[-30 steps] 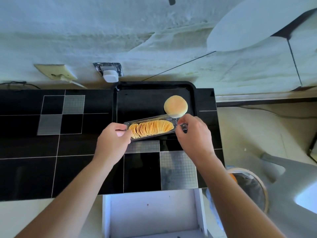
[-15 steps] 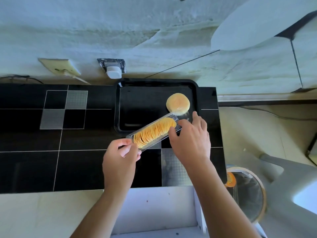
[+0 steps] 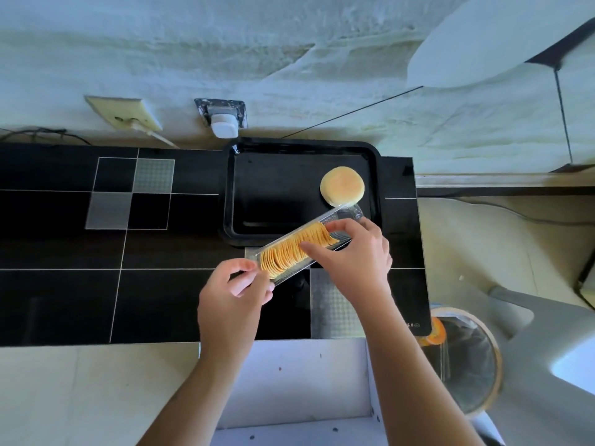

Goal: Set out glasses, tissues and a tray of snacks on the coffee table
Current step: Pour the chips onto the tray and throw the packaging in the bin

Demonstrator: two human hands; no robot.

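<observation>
Head view shows your left hand pinching the near end of the clear chip tray, thumb and fingers curled on its corner. Your right hand reaches over the middle of it, fingers and thumb closing on the stacked chips. The chip tray sits tilted and diagonal, its far end over the front right part of the black serving tray, close beside the round bun, its near end out over the dark tiled bench.

Watch that tilt. The chips stand on edge in a loose row, and the far part of the chip tray looks empty, so to my eye any steeper angle lets the row slide or fan out. If it goes toward you, chips land on the bench, not the serving tray.

Your grip on the near end is only a corner pinch on thin plastic. I judge it could flex or twist if your right hand presses down, and the whole thing tips sideways.

Squeeze the stack too hard and chips will likely crack. The far end could also nudge the bun toward the serving tray's rim.

No glasses or tissues show here, so that part seems not yet done.
</observation>
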